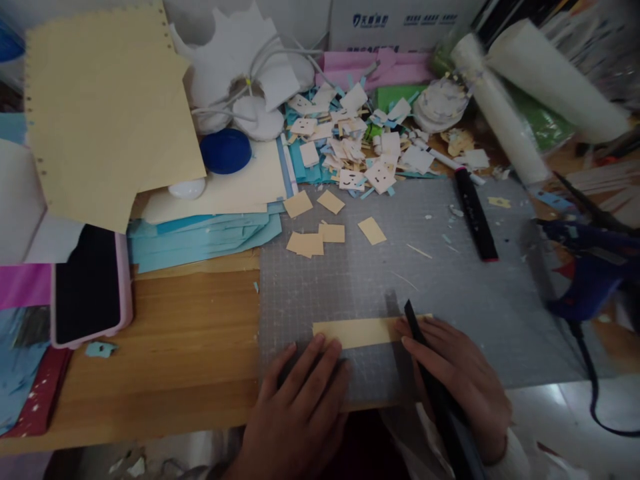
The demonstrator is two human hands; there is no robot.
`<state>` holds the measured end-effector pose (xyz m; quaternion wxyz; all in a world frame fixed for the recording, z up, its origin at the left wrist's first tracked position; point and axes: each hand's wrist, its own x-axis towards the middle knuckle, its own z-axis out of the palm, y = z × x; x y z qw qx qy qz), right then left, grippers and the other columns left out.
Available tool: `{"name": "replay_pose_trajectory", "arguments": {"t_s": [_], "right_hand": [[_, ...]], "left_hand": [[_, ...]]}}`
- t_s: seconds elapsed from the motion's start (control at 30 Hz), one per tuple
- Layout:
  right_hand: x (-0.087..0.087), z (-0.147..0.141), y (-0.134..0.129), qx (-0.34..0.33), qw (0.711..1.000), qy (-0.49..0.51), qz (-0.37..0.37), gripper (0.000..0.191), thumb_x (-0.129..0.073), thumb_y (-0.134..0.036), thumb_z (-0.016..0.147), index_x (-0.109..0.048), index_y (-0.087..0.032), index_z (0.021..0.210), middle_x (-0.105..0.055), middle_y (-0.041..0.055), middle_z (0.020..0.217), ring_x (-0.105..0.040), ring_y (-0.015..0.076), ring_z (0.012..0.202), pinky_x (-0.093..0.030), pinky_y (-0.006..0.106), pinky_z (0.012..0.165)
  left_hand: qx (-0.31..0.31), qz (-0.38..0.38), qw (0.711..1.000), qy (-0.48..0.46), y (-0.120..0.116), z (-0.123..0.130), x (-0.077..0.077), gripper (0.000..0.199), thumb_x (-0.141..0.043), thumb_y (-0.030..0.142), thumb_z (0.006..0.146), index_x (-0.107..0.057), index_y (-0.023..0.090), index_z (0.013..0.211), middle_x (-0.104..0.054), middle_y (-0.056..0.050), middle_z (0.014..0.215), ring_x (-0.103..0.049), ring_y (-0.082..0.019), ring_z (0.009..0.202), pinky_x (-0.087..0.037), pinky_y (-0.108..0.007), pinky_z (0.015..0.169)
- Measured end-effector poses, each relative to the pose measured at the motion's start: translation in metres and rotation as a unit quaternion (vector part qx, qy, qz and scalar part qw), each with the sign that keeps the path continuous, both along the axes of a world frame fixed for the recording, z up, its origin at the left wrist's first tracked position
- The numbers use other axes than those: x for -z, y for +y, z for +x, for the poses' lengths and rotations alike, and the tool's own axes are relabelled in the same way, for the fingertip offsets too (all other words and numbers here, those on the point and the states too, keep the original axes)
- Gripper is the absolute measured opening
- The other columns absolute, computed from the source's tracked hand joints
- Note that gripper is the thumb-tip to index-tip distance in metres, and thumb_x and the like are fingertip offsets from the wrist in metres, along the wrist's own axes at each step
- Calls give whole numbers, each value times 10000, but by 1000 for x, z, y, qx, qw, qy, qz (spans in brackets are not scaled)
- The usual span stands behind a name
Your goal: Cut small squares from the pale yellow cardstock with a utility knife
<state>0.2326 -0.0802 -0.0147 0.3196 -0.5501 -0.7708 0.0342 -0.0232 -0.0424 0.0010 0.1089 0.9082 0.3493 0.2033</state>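
A cream paper strip [367, 331] lies crosswise on the grey cutting mat [450, 347] near its front edge. My left hand [303, 400] rests with fingers stretched out, its fingertips on the strip's left end. In my right hand [460, 380] is a black utility knife [425, 360], its dark pointed tip angled up and away over the strip's right part. Some fingertips of that hand touch the strip's right end. Beyond the strip, several small cream paper rectangles [373, 231] are scattered, some overlapping at the mat's left side.
Small paper cards with drawn faces [351, 180] are heaped at the back. A black marker [475, 213] lies at right, near a blue glue gun [585, 267] and its cord. Blue paper sheets [210, 240], a blue lid [225, 151] and a phone [87, 287] are on the left.
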Motion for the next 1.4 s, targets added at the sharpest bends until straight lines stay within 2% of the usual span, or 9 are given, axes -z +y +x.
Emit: {"name": "replay_pose_trajectory", "arguments": {"t_s": [0.33,0.5,0.6,0.8,0.9,1.03,1.2,1.33,1.4], "right_hand": [[2,1,0,4,1000,-7,1,508,-537,-56,969,-531,-221,1449,-693,91,1257,-623,249,1230,-494,463,1056],[2,1,-1,5,1000,-8,-11,506,-527,-51,968,-539,-227,1442,-700,97,1249,-634,256,1215,-500,473,1042],[2,0,-1,14,1000,-4,-4,480,-531,-54,964,-569,-223,1412,-707,95,1242,-651,260,1193,-522,473,1021],[2,-1,-1,19,1000,-17,-2,464,-548,-36,948,-600,-211,1374,-716,92,1209,-650,260,1194,-520,459,1031],[3,-1,0,18,1000,-12,16,501,-558,-30,942,-577,-217,1406,-712,85,1217,-656,244,1173,-520,445,1029],[2,-3,0,27,1000,-4,6,562,-547,-22,948,-524,-254,1459,-709,74,1228,-649,237,1180,-516,456,1030],[2,-1,0,8,1000,-6,-7,533,-516,-39,964,-521,-240,1457,-698,88,1263,-634,249,1217,-508,474,1038],[0,0,-2,-1,1000,-1,-3,486,-529,-50,954,-562,-198,1416,-695,115,1268,-640,271,1215,-515,489,1033],[0,2,-5,-5,1000,13,0,535,-554,-48,932,-535,-204,1443,-681,127,1297,-633,294,1229,-537,501,1003]], "left_hand": [[1,17,1000,20,-2,0,-1,302,-503,270,1019,-681,153,1233,-638,-76,1379,-507,-170,1307,-137,-363,1237],[5,31,999,18,-5,-3,2,301,-486,255,1019,-700,161,1209,-645,-73,1369,-519,-166,1290,-242,-321,1173],[9,39,999,23,-8,-6,4,314,-478,220,1011,-693,161,1233,-641,-69,1376,-513,-169,1299,-259,-323,1165],[65,71,995,-9,-10,-15,3,371,-378,122,1043,-737,180,1115,-731,-6,1201,-591,-136,1141,-257,-334,1186],[67,76,995,-12,-8,-16,-1,408,-346,107,1051,-745,189,1068,-748,5,1116,-604,-120,1059,-301,-307,1156],[63,77,995,-7,-9,-17,-1,400,-360,108,1040,-747,206,1067,-741,4,1128,-606,-123,1043,-346,-293,1118],[19,82,996,-32,-12,-11,8,237,-576,182,963,-731,174,1141,-707,-45,1234,-602,-167,1138,-315,-328,1154],[-58,50,997,-31,-13,-2,8,292,-647,316,927,-715,165,1167,-707,-88,1256,-617,-211,1152,-316,-362,1150],[-70,33,997,-23,-12,1,6,323,-650,352,925,-705,171,1187,-706,-81,1265,-619,-215,1146,-291,-369,1160]]}}
